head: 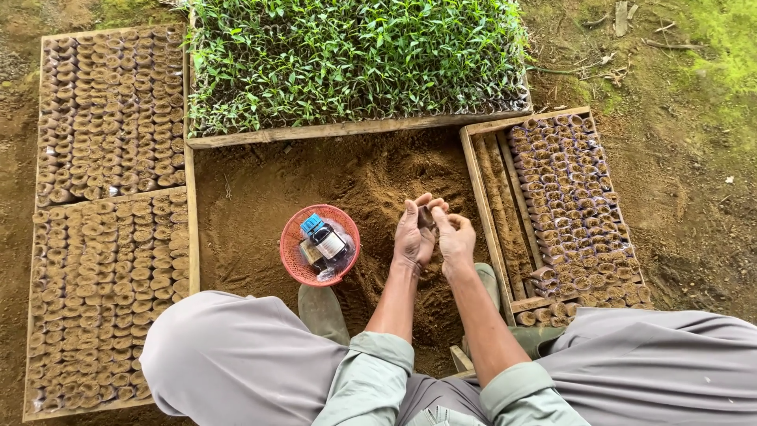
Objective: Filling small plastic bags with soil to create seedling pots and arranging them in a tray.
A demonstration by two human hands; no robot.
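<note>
Bare soil ground (260,205), wooden trays of soil pots (106,292), seedling tray (355,63), red basket (293,251) beside loose soil

Rough wooden frame (482,189), glossy plastic basket (293,251), crumbly soil (260,197).

A red basket (293,254) holding a dark bottle (325,239) sits below the seedling tray (355,126).
</note>
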